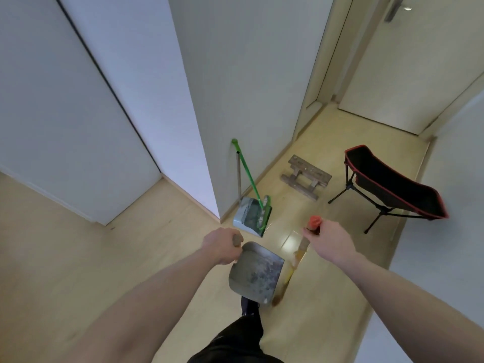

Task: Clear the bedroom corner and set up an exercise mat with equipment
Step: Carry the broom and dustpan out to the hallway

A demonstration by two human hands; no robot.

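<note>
My left hand (pixel 222 247) grips the short brown handle of a metal dustpan (pixel 255 273), which hangs tilted above the wooden floor with grey dust in its tray. My right hand (pixel 327 242) grips a hand broom (pixel 297 258) by its handle, whose red end cap sticks out above my fist. The broom's yellowish bristles point down beside the dustpan's right edge and look blurred.
A green-handled broom (pixel 248 176) and a grey standing dustpan (pixel 250 216) lean at the wall corner ahead. A small wooden stool (pixel 306 176) lies on the floor beyond. A black folding camp chair with red trim (pixel 392 184) stands at the right. A white door (pixel 408 61) is far ahead.
</note>
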